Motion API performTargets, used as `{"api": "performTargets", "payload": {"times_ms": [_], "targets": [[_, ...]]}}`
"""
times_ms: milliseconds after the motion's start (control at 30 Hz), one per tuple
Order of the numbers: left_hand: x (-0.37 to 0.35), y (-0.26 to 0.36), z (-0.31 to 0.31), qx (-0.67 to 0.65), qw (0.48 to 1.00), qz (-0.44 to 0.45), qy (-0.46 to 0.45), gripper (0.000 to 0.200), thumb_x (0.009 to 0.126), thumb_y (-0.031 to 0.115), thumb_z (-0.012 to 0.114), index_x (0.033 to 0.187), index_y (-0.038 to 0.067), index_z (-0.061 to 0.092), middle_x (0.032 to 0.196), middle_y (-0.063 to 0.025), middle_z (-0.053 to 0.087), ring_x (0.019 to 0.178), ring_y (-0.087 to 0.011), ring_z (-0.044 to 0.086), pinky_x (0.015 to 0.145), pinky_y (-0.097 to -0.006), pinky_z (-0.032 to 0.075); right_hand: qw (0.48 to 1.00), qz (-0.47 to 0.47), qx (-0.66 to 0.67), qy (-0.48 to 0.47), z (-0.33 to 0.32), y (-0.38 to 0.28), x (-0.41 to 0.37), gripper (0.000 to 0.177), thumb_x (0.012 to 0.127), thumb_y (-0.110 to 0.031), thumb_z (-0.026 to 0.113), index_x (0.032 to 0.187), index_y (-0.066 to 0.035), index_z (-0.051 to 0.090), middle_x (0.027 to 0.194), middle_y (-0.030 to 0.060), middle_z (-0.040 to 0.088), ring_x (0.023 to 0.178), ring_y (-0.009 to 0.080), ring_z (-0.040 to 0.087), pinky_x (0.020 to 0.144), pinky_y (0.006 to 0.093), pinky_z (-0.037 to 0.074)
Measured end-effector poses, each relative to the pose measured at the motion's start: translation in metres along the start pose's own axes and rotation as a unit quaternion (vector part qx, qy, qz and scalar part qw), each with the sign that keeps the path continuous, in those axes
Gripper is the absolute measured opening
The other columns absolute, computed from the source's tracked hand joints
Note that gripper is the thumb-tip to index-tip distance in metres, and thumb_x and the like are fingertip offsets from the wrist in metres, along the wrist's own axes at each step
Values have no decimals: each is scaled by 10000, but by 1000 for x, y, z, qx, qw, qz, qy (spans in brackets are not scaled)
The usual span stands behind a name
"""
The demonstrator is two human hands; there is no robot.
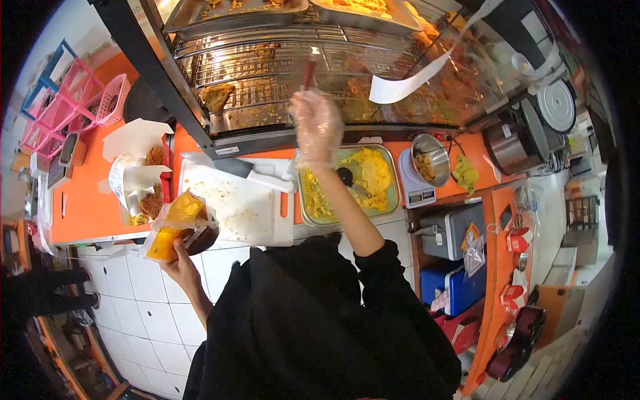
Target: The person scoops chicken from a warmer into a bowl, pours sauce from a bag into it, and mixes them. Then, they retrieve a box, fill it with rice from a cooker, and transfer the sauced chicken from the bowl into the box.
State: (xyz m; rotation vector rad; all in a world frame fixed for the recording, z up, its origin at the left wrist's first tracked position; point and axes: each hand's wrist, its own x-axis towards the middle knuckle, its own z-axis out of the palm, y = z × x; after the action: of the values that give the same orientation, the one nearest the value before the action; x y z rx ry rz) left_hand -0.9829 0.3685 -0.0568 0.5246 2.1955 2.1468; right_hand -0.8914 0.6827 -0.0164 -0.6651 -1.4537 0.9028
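My left hand (179, 263) is closed on a clear plastic bag (175, 230) with yellow-orange contents, held off the counter's front edge; a dark round shape shows beside the bag. My right hand (317, 128), in a clear plastic glove, is raised in front of the glass food warmer (267, 137) and slightly blurred. A thin dark red handle (309, 72) rises from its fingers. Below my right forearm sits a tray of yellow food (373, 177) with a dark round knob in it. A knife (257, 175) lies across the white cutting board (230, 220).
Open takeaway boxes (133, 177) with fried pieces stand left on the orange counter (80, 193). To the right are a scale (420, 195), a metal bowl (430, 160) and a green cloth (465, 175). Pink baskets (73, 100) stand far left. A paper strip (407, 87) hangs before the glass.
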Motion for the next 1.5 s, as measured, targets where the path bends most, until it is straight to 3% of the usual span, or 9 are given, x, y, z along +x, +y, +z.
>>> {"api": "performTargets", "payload": {"times_ms": [533, 833, 1000, 1033, 1133, 1200, 1233, 1333, 1500], "targets": [[-5, -4, 22, -84, 993, 15, -86, 330, 845, 196, 559, 1026, -74, 504, 957, -124, 582, 861, -171, 555, 782, -286, 442, 963, -112, -22, -243, 77, -34, -43, 407, 636, -6, 518, 1040, -59, 535, 841, 100, 598, 656, 234, 582, 606, 309, 475], [-14, -12, 39, -104, 985, -18, -136, 315, 854, 145, 537, 1084, -51, 451, 1039, -127, 541, 898, -174, 542, 811, -297, 439, 925, -126, 68, -353, 112, 3, -30, 288, 677, -41, 522, 954, -70, 597, 745, 84, 605, 639, 210, 584, 578, 307, 477], [-14, -23, 65, -63, 985, -17, -158, 342, 851, 170, 544, 1092, -50, 440, 1042, -124, 539, 888, -185, 545, 798, -294, 446, 884, -224, 131, -388, -50, -33, 28, 181, 741, -160, 582, 898, -84, 626, 810, 59, 631, 696, 187, 601, 659, 296, 479], [-16, -20, 75, -54, 982, -19, -178, 336, 851, 172, 546, 1083, -51, 450, 1030, -123, 545, 883, -184, 547, 794, -292, 447, 888, -118, -8, -444, -106, -40, 41, 167, 757, -171, 575, 874, -67, 632, 810, 82, 627, 714, 176, 595, 664, 292, 474], [-26, 5, 110, -37, 971, -25, -233, 294, 851, 174, 547, 1024, -61, 508, 958, -110, 578, 846, -168, 554, 767, -278, 445, 979, 115, -135, -105, -262, -4, 40, 168, 779, -159, 550, 861, -35, 628, 779, 64, 618, 740, 135, 582, 653, 271, 465], [-33, 11, 137, -28, 962, -10, -270, 277, 851, 168, 546, 1003, -63, 524, 932, -102, 586, 827, -155, 555, 750, -271, 444, 784, 192, -577, 123, -339, 12, 43, 212, 807, -246, 524, 861, -58, 606, 751, 87, 609, 714, 171, 591, 647, 307, 476], [-36, 13, 148, -24, 956, 0, -292, 269, 851, 164, 546, 993, -63, 532, 919, -98, 590, 817, -148, 555, 742, -268, 444, 743, 270, -599, 129, -376, 28, 38, 222, 804, -243, 521, 930, -65, 560, 783, 98, 597, 733, 185, 589, 655, 320, 474], [-54, 20, 191, -61, 932, -10, -358, 256, 846, 145, 549, 991, -64, 527, 906, -90, 590, 791, -131, 551, 726, -266, 444, 869, 402, -287, 10, -418, 74, 22, 382, 796, -235, 512, 1136, -85, 422, 880, 133, 564, 789, 228, 583, 680, 358, 470], [-112, 32, 284, -152, 926, 7, -347, 251, 842, 179, 563, 961, -40, 538, 878, -86, 591, 789, -135, 550, 715, -270, 448, 917, 89, -377, 90, -417, 167, 11, 591, 762, -134, 506, 1298, -95, 260, 1141, 154, 454, 916, 257, 551, 752, 375, 450]]}}
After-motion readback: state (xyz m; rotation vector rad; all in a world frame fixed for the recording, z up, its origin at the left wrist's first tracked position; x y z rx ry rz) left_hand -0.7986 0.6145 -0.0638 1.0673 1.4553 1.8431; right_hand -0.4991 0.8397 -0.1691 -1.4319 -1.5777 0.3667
